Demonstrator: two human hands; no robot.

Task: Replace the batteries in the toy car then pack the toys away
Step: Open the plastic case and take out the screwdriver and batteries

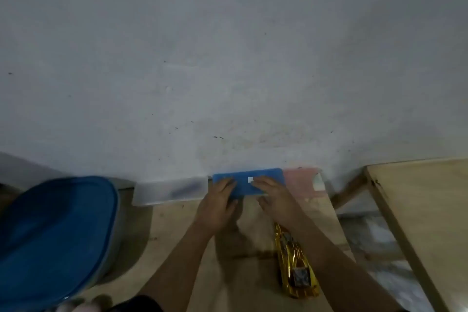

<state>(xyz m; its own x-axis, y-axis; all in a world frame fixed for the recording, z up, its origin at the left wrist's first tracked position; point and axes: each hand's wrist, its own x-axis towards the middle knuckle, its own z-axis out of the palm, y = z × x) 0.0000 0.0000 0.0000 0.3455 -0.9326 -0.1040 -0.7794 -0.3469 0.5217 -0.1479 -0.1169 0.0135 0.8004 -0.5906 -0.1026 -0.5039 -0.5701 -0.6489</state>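
My left hand (218, 201) and right hand (276, 197) meet on a blue box (272, 176) that stands against the wall (228, 58) at the far edge of the wooden table (177, 235). Each hand lays its fingers over the top of the box and sets its thumb at the front edge, so both hold it; motion blur keeps me from telling how tight the hold is. A small white patch (250, 179) shows on the box between my fingertips, too soft to read. Just left of the box, also against the wall, sits a frosted clear box (169, 191) with a dark shape inside that I cannot make out. Just right of it is a pale pink box (301, 182), partly behind my right hand. The gold toy car (295, 266) lies on the table near me, under my right forearm, which hides part of its side. A large container with a blue lid (55, 235) fills the lower left, cut off by the picture edge. A second wooden table (430, 210) stands apart to the right, also cut off.
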